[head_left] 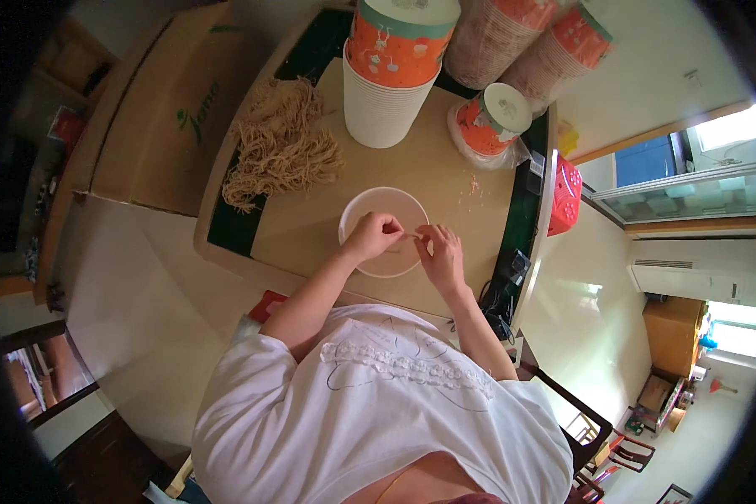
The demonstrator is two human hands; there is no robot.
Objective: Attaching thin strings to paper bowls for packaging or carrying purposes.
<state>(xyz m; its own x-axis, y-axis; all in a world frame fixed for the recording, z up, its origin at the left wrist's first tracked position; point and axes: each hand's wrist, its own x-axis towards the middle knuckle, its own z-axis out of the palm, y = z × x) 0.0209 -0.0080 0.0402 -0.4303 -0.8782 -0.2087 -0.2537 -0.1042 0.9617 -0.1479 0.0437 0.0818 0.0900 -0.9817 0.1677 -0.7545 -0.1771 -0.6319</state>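
On a brown-topped table (311,238), a tall cup stack (384,105) and a heap of twine (279,151) flank the space beyond a pale bowl (342,227). Over the bowl's right side, left hand (370,236) and right hand (442,255) each pinch, grip to grip, what appears a short strand (412,235), lying crosswise between the fingertips, neither hand nearer.
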